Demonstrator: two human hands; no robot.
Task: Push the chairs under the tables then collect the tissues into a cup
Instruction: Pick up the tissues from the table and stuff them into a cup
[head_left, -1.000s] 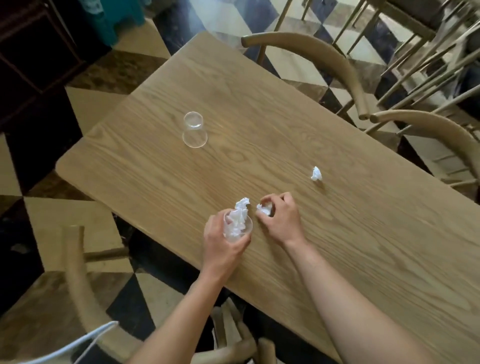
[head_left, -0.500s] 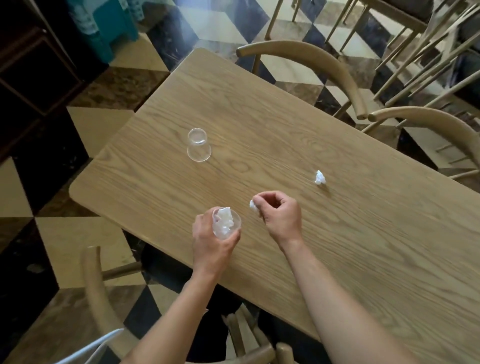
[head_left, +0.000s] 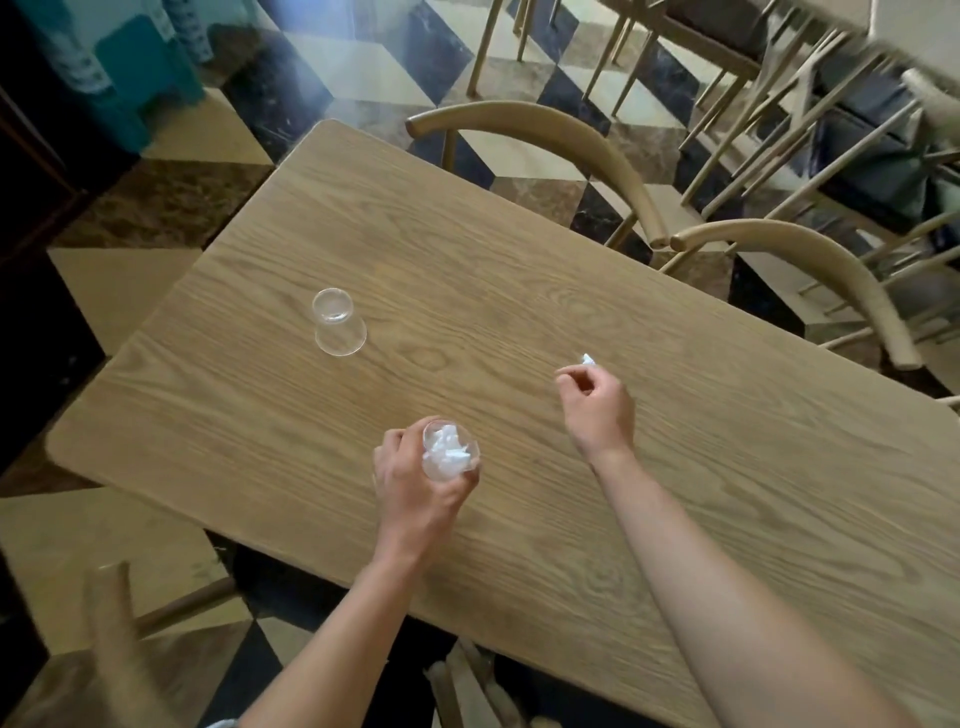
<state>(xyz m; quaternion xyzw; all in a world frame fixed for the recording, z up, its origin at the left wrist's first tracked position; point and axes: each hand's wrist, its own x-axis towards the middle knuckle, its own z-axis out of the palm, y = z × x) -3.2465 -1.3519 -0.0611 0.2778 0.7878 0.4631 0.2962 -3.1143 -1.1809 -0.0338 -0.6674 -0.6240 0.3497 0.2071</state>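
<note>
My left hand (head_left: 415, 493) grips a clear plastic cup (head_left: 450, 457) just above the near part of the wooden table (head_left: 519, 260). Crumpled white tissues fill the cup. My right hand (head_left: 597, 405) hovers over the table's middle with its fingers curled and nothing visible between them. One small white tissue (head_left: 588, 359) lies on the table right behind its knuckles, touching or nearly touching them. A second clear cup (head_left: 337, 325) stands upside down further left on the table.
Two curved-back wooden chairs (head_left: 571, 140) (head_left: 810, 254) stand at the table's far side. Another chair back (head_left: 114, 639) shows blurred at the lower left, and chair parts (head_left: 467, 686) poke out below the near edge. More chairs crowd the top right over the checkered floor.
My right hand let its tissue go into the cup, then moved right and away to the last tissue. The left hand kept hold of the cup. The view shifted.
</note>
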